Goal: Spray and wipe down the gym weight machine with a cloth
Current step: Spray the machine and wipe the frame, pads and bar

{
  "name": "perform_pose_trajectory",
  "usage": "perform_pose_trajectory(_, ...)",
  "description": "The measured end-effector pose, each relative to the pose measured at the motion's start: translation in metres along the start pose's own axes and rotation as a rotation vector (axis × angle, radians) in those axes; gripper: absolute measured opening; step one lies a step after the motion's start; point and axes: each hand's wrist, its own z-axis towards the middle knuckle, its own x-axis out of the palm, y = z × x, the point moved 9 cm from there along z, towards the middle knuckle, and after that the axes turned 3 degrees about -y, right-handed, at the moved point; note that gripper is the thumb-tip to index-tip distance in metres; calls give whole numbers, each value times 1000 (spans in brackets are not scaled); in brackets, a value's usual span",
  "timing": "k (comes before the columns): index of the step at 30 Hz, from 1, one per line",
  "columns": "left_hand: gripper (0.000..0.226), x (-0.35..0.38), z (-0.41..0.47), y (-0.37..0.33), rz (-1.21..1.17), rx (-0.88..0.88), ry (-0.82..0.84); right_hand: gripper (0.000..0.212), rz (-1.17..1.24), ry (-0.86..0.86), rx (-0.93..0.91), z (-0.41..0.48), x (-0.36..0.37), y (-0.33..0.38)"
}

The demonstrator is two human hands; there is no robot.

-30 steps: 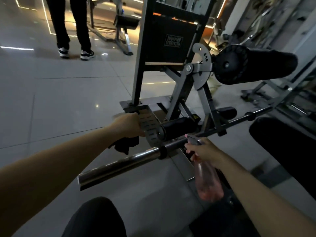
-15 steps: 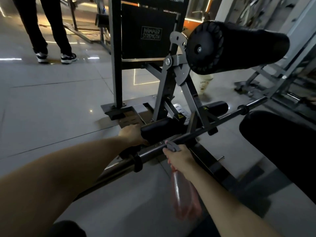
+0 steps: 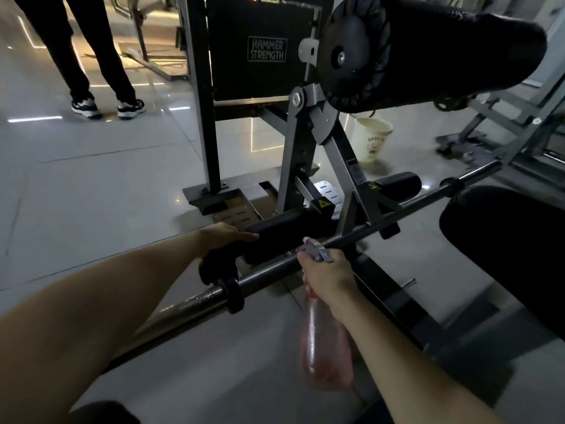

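Left fingers (image 3: 249, 237) clutch cloth (image 3: 218, 269) on pad (image 3: 284, 237); right fingers (image 3: 308, 263) curled round spray bottle (image 3: 325, 347).

A gym, Hammer Strength weight machine (image 3: 266, 50) with padded roller (image 3: 428, 47), steel bar (image 3: 336, 240), more equipment frames (image 3: 504, 130), glossy tiled floor (image 3: 91, 194)

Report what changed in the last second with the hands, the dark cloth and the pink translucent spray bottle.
The left hand, holding the dark cloth, moved off the perforated metal foot plate rightward onto the low black padded roller. The right hand kept its grip on the pink translucent spray bottle beside the long steel bar; nothing was let go.
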Motion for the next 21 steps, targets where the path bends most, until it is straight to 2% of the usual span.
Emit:
perform_pose_trajectory(2, 81, -1, -5, -11, 110, 91, -124, 4, 42, 17, -6, 0, 1, 2)
perform_pose_trajectory(5, 100, 0, 0, -16, 132, 126, -223, 14, 80, 86, 37, -3, 2, -7)
perform_pose_trajectory(7, 89, -4, 4, -15, 136, 115, -208, 10, 52, 96, 49, -4, 1, -15)
perform_pose_trajectory(9, 71, -5, 6, -6, -10, 62, -130, 16, -39, 89, 39, -4, 0, -21)
perform_pose_trajectory(12, 72, 4, 0, 3, -258, -38, 8, 27, -113, 51, 10, -7, -4, -16)
perform_pose_trajectory(14, 72, 8, 1, -1, -226, 0, 10, 24, -101, 33, 6, -8, -6, -14)
perform_pose_trajectory(16, 82, 7, -4, -16, -70, 130, -64, 25, -99, 30, -7, -6, -4, -12)
perform_pose_trajectory(18, 95, 8, -3, -23, 27, 182, -126, 25, -98, 47, -10, -7, -1, -11)
perform_pose_trajectory(19, 94, 6, -3, -23, 37, 176, -150, 27, -85, 53, -8, -7, 1, -11)
perform_pose_trajectory(21, 69, 4, -8, -20, -16, 132, -154, 29, -92, 61, -21, -7, 3, -11)
